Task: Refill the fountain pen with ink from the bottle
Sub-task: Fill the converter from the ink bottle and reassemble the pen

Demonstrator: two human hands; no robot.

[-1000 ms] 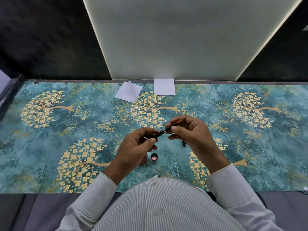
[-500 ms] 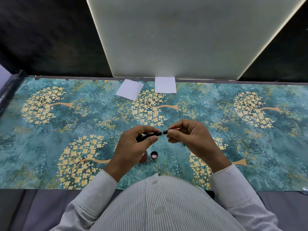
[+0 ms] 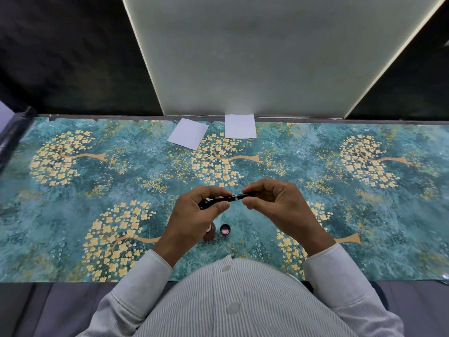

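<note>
A black fountain pen (image 3: 233, 198) with a silver ring lies almost level above the table, held between both hands. My left hand (image 3: 196, 215) pinches its left end between thumb and fingers. My right hand (image 3: 274, 203) pinches the right end, and its fingers hide that tip. Below my left hand stands the small dark-red ink bottle (image 3: 211, 233), uncapped and partly hidden by the wrist. The bottle's black cap (image 3: 225, 229) lies on the table just right of it, pink inside facing up.
Two white paper sheets (image 3: 189, 133) (image 3: 240, 126) lie at the far edge of the teal flowered table cover (image 3: 97, 190). A pale upright panel (image 3: 267, 57) stands behind them. A dark rail (image 3: 12, 132) runs along the left edge.
The pen has swung from a slant to nearly level, and the red part seen by my right fingers is now hidden. Both hands still hold it.
</note>
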